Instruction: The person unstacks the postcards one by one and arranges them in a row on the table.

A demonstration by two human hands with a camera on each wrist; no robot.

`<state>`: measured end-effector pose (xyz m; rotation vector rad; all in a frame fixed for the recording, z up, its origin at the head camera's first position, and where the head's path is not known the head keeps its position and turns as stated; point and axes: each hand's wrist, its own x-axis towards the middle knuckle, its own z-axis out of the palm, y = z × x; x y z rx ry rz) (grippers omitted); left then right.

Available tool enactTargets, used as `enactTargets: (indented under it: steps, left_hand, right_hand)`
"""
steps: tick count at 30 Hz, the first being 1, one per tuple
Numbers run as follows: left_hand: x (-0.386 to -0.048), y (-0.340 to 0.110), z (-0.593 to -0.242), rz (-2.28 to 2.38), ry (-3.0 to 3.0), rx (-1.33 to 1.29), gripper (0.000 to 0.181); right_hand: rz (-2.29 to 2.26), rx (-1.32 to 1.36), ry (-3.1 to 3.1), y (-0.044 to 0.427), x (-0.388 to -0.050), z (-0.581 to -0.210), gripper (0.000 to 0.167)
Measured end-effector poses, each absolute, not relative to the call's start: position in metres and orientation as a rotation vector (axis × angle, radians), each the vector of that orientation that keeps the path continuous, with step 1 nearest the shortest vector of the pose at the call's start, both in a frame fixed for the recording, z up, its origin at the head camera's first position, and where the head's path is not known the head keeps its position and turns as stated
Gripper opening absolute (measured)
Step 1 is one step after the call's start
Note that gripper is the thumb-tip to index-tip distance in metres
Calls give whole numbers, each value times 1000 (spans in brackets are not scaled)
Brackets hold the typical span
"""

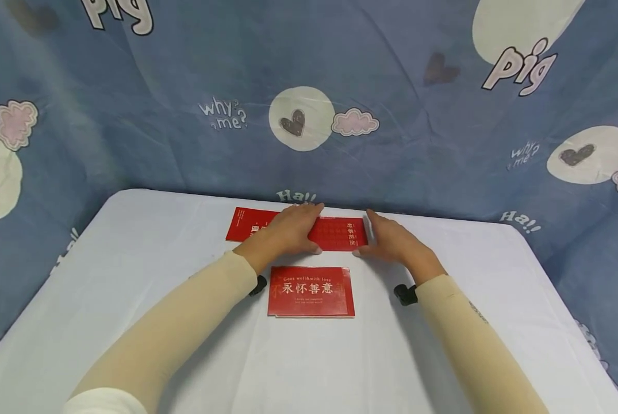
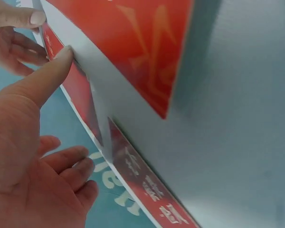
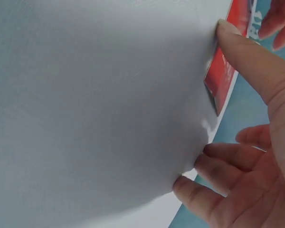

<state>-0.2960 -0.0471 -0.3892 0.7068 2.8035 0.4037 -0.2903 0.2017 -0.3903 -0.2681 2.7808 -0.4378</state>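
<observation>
Near the far edge of the table, a red printed card (image 1: 337, 234) lies between the two hands. My left hand (image 1: 290, 230) reaches over its left end, the thumb (image 2: 57, 66) extended at its near edge. At the right end is my right hand (image 1: 394, 238), with its thumb (image 3: 242, 50) straight at the near edge and the other fingers spread by the table edge. Another red card (image 1: 244, 224) with white lettering lies to the left, partly hidden behind my left hand. Closer to me sits a small stack of red cards (image 1: 311, 292) with white characters, untouched.
A white cloth (image 1: 309, 362) covers the table (image 1: 148, 230). Behind the far edge hangs a blue patterned curtain (image 1: 184, 155). Dark wrist devices (image 1: 405, 294) show under both forearms.
</observation>
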Motion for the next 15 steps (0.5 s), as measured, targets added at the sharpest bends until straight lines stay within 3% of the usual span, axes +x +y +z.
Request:
enactTargets:
  steps: [15]
  left_hand:
    - [-297, -49, -391, 424, 2776, 695, 110]
  right_hand:
    - [-405, -182, 2730, 201, -293, -392, 119]
